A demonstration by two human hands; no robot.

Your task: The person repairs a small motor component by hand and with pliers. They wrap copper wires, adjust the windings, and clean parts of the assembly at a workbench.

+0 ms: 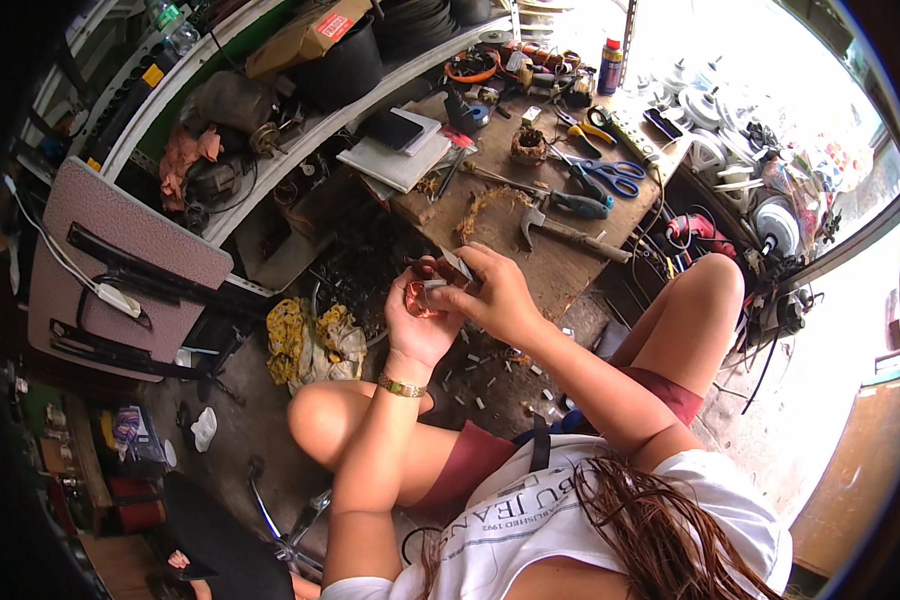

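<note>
My left hand (420,338) is raised in front of my lap, palm up, with its fingers curled around a small part wound with copper wire (420,299). From the right, my right hand (502,290) meets it, thumb and fingers pinched together over the part. A thin grey-white flat piece (457,263) sticks up at the right fingertips. A short white bit (434,284) shows beside the copper. My fingers hide much of the wound part. Just beyond my hands, a claw hammer (575,234) lies on the wooden bench (545,285), near a frayed bundle of copper strands (490,205).
Blue-handled scissors (620,178), a screwdriver (582,205), yellow-handled pliers (582,135) and a spray can (610,68) crowd the bench. Fan motor parts (705,105) are piled at right. White scraps (480,402) litter the floor below. A stool seat (130,260) stands left; another person's hand (178,560) shows lower left.
</note>
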